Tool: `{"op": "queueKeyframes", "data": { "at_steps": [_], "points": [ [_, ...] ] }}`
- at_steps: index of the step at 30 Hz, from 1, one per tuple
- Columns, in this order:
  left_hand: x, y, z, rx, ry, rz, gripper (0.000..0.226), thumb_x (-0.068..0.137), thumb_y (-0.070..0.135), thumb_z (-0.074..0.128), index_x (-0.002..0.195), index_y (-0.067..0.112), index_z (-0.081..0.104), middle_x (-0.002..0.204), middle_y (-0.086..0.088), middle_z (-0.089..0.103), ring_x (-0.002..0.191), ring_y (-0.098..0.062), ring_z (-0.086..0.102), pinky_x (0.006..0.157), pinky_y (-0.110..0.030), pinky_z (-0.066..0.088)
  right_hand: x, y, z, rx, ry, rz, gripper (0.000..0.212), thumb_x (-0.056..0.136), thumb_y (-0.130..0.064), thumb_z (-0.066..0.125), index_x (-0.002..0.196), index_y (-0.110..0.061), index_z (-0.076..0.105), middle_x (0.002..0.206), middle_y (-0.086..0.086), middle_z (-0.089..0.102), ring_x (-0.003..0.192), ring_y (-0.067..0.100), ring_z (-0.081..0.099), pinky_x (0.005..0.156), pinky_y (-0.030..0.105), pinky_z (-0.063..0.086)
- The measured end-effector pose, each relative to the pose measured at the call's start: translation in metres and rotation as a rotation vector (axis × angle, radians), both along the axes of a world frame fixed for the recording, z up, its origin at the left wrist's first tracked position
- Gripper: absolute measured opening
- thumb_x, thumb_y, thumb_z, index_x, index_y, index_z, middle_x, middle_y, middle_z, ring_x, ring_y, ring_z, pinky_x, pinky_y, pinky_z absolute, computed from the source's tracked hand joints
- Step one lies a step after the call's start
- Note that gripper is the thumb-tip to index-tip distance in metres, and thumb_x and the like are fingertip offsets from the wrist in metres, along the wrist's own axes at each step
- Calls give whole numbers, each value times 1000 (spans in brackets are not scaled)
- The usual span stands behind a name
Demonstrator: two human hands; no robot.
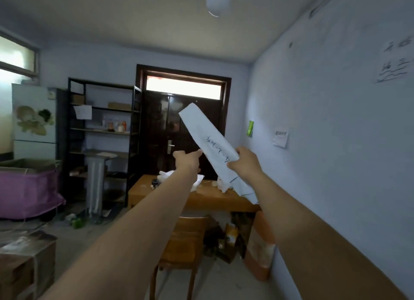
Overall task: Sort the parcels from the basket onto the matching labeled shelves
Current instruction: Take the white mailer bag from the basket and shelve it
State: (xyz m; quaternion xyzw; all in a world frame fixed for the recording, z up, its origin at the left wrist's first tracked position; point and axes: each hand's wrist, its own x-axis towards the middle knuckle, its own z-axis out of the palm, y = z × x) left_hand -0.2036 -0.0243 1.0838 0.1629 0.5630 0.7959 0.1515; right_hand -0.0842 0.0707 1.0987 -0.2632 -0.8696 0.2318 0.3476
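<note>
I see the white parcel (210,140) raised in front of the dark door (179,129), above the desk (201,198). My right hand (246,163) has its grip curled around its lower end; my left hand (187,161) touches its edge with fingertips, and how that grip lies I cannot tell.

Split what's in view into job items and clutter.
Job: white parcel with handwriting, gripped by right hand, touched by left hand; black shelves.
Clutter: wooden table, chair, purple bin, fridge.
</note>
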Motion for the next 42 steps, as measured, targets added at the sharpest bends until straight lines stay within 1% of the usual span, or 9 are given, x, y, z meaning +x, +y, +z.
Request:
{"op": "queueKeyframes", "data": {
  "at_steps": [3,6,11,19,29,33,36,38,42],
  "points": [
    [23,7,0,-4,-27,-334,51,92,47,52,133,17,44,123,-10,57,104,-27,58,92,-48,48,-10,-25,-12,200,13,-154,25,90,-17,59,112,-12,49,112,9,57,99,25,58,67,28,43],
    [32,13,-5,166,-55,-405,38,95,33,52,123,6,53,110,-13,65,95,-25,62,75,-37,52,-25,-48,-23,343,-2,-111,43,90,-20,59,130,-14,46,124,5,49,112,20,51,84,31,51],
    [3,-6,-13,153,73,-259,29,95,10,52,123,2,55,93,-12,67,80,-27,65,65,-36,53,-15,-43,-13,-37,17,248,23,89,-21,56,110,-15,63,108,0,60,91,13,58,77,27,52],
    [-1,-37,-10,-118,226,-582,30,90,9,59,120,7,58,110,-15,69,96,-31,67,80,-44,55,-4,-26,-4,-519,252,277,42,92,-34,57,126,-11,52,120,6,62,104,21,61,79,31,50],
    [0,-47,-12,-208,230,-657,42,85,26,64,122,9,58,104,-12,71,88,-26,68,80,-41,55,-8,-33,2,-726,545,296,10,88,-15,64,98,-15,63,97,3,68,79,17,65,57,26,49],
    [-7,-56,-29,-34,37,-638,59,91,60,40,119,11,59,114,-14,65,107,-35,62,90,-46,50,-6,-25,7,-914,815,265,6,86,-11,67,87,-16,63,96,7,69,83,23,66,68,35,55],
    [-23,-61,-52,209,-153,-594,68,94,63,22,121,11,57,118,-17,65,101,-36,66,77,-41,58,-3,-21,15,-1073,996,279,6,86,-10,67,87,-13,61,98,9,69,78,20,66,73,41,57],
    [-26,-62,-63,310,-196,-586,59,98,51,23,123,9,55,124,-19,61,95,-35,69,69,-37,60,-3,-19,19,-1195,1114,365,11,87,-8,65,97,-9,60,110,14,68,89,24,68,83,44,56],
    [5,-42,-45,244,15,-555,52,87,41,54,132,17,49,129,-9,60,113,-31,61,87,-45,52,-9,-32,15,-1362,1133,540,34,90,-9,61,122,-6,52,118,17,64,111,30,61,75,37,55]
  ]
}}
